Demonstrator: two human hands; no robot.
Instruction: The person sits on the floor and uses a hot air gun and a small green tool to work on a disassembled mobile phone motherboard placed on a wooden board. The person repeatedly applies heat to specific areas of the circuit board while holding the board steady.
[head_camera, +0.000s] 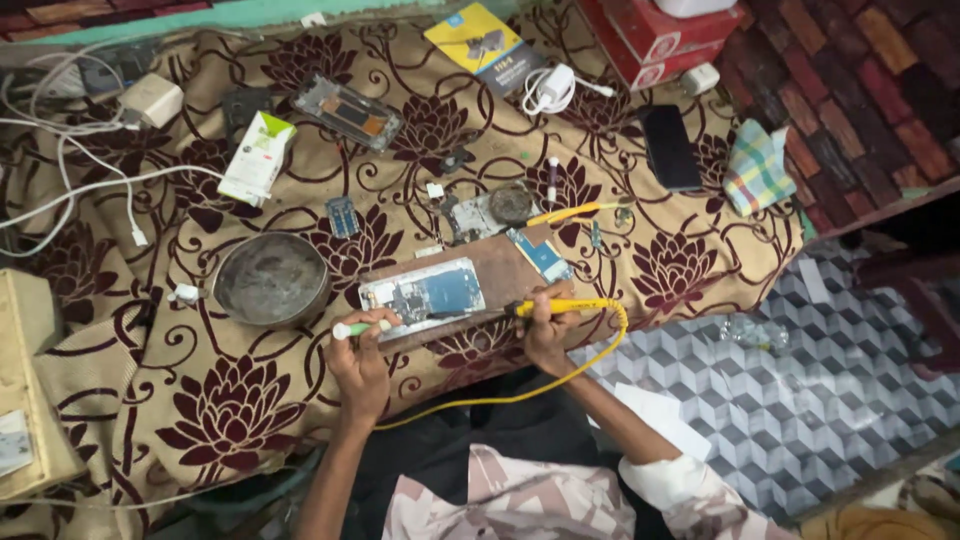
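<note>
Hands at work over an opened phone (422, 296), back cover off, circuit board and blue battery exposed. Phone lies on a brown wooden board (500, 268) at centre of a floral cloth (230, 410).

Left hand (358, 362): fingers closed around a green-and-white handled tool (358, 327), which lies along the phone's 6 o'clock edge. Right hand (545, 330): fingers clamped on a yellow-handled soldering iron (560, 306), dark shaft aimed toward 9 o'clock, tip at or just beside the phone's right end; contact itself too small to tell. Yellow cord (590, 365) loops from the handle toward 6 o'clock across the lap.

Surroundings: round metal bowl (270, 280) at 9 o'clock of the phone, just beside it. Small blue circuit piece (541, 256) at 2 o'clock on the board. Loose board with a round part (495, 208) at 12 o'clock. Second yellow tool (570, 213) at 1 o'clock. Dark phone (670, 147) well apart at 2 o'clock. White box (257, 157) at 10 o'clock.

Risks, judged:
- Iron tip sits near the battery; a slip toward 9 o'clock could touch it with heat.
- Cord crosses the lap and hangs slack; a snag would jerk the tip off its spot.
- Phone rests unclamped on the board; pressure from either tool could shift it.
- Cloth lies close beneath; a dropped iron could scorch it.
</note>
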